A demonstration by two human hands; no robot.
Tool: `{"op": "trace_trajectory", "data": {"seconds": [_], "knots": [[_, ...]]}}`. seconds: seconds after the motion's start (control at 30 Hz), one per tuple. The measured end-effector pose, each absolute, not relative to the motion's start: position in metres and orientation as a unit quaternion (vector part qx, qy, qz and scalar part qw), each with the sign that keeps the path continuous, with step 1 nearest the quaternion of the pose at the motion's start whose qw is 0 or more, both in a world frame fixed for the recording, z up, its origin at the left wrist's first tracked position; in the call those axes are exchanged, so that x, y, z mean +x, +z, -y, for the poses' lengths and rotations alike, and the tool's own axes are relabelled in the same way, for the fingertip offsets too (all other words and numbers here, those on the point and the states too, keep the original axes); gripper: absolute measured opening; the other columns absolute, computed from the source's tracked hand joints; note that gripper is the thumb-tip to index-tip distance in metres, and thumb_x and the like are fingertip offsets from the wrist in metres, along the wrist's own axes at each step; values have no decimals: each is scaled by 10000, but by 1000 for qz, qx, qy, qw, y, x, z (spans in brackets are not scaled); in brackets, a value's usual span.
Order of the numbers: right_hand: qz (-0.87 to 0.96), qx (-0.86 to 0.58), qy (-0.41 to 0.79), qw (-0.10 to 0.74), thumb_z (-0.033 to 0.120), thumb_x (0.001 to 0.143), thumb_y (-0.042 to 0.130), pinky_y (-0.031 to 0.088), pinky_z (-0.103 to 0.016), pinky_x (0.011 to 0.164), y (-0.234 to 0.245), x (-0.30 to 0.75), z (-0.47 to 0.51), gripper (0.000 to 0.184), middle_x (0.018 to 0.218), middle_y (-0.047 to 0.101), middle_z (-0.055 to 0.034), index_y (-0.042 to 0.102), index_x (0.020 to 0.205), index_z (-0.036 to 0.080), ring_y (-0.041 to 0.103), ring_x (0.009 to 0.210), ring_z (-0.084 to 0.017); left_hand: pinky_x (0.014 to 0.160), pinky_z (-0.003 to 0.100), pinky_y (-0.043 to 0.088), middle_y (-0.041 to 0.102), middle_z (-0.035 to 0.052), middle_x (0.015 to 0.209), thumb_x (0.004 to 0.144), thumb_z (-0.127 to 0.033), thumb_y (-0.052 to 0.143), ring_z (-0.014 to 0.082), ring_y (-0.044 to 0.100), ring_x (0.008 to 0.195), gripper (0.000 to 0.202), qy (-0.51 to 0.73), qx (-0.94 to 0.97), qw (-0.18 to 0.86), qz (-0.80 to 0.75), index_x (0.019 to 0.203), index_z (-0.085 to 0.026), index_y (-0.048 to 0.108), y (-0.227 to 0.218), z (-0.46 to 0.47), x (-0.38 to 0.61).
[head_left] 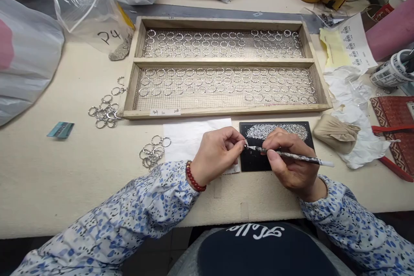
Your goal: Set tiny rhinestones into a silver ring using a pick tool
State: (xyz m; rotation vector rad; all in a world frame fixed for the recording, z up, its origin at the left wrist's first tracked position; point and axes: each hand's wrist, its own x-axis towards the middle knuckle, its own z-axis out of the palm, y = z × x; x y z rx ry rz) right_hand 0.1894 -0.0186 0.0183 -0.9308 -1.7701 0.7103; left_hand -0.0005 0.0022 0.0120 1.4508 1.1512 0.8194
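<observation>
Left hand (220,153) is being reached in from the lower left, back of hand up, wrist resting low over the table (80,189). Thumb and forefinger are being pressed together on a ring (246,142), other fingers being curled under. Ring is being held up at the left part of the black pad (255,164). Right hand (293,164) is being brought in from the lower right, fingers being closed around a pen (291,155), which is being slanted with its tip at the ring. Ring is mostly being hidden by fingertips, so whether it is being touched by the tip can't quite be told.

Stones (258,131) are being spread along the pad's far side; part of the pad is being covered by the right hand. Paper (184,138) is being partly covered by the left hand. Loose rings (157,151) are being piled left of the paper, with a second pile (105,114) being left by the rack's near left corner. More rings are being lined up on mesh inside the wooden rack (223,61), beyond the hands. Right of the pad, a pouch (336,133) is being rested against tissue (355,151), with red-handled pliers (396,168) being left farther right.
</observation>
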Motion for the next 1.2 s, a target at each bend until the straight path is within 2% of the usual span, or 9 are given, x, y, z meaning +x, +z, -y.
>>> {"op": "trace_trajectory", "data": {"seconds": [1.2], "knots": [[747, -368, 272, 483, -6, 762, 573, 504, -381, 670, 21, 188, 19, 254, 775, 595, -11, 585, 903, 206, 582, 729, -162, 411, 163, 452, 650, 14, 634, 811, -194, 631, 90, 580, 481, 83, 338, 603, 532, -488, 768, -132, 664, 13, -2, -1]]}}
